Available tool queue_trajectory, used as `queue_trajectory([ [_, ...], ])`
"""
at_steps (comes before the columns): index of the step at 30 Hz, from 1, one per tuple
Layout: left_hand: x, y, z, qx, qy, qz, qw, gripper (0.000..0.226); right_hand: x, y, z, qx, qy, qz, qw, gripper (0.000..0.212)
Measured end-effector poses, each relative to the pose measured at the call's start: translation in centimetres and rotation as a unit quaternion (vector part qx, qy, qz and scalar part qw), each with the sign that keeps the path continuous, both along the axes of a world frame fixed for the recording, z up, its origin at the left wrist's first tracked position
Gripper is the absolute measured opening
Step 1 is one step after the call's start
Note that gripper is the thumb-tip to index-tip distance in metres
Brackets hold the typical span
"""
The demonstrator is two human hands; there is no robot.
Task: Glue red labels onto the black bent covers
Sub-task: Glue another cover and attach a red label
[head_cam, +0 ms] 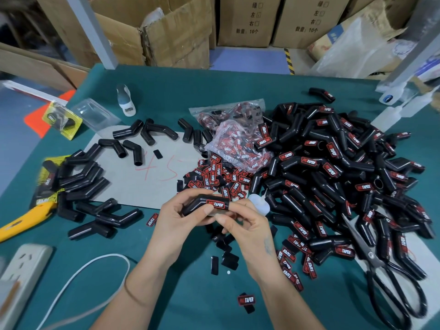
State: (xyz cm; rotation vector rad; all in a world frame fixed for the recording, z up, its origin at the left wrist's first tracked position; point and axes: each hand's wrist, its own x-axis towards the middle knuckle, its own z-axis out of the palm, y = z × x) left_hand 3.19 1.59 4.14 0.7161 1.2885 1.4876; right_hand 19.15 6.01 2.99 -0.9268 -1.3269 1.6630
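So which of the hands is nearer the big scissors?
Right. The right hand is just left of the scissors, beside the labelled pile; the left hand lies farther left, gripping the cover.

Black bent cover [206, 204], red label [216, 204] on its upper face: held over the near middle of the green tabletop [190, 294] by left hand [177, 216] and right hand [247, 225], fingers curled round it. Small white glue bottle [259, 204]: tucked in the right hand. Labelled covers [345, 167]: large heap, right side. Unlabelled covers [90, 186]: left side, on and around grey cardboard sheet [142, 182]. Loose labels [219, 178]: mid-table, beside plastic bag of labels [238, 136]. Scissors [385, 277]: near right corner. Yellow knife [26, 219] and power strip [23, 267]: left edge.
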Motion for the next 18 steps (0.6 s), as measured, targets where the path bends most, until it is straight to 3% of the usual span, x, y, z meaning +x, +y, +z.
queue_trajectory([
  [4,0.24,-0.08,-0.05,0.004,0.028,-0.003,1.0,0.025,0.01,0.09,-0.04,-0.025,-0.003,-0.025,0.999,0.021],
  [7,0.48,-0.22,-0.17,0.016,0.054,-0.003,0.998,0.028,0.05,0.18,-0.32,-0.032,-0.005,-0.037,0.999,0.01],
  [18,0.45,-0.46,0.33,0.038,0.058,-0.012,0.997,0.028,0.16,-0.1,-0.23,-0.014,0.01,-0.041,0.999,0.007],
])
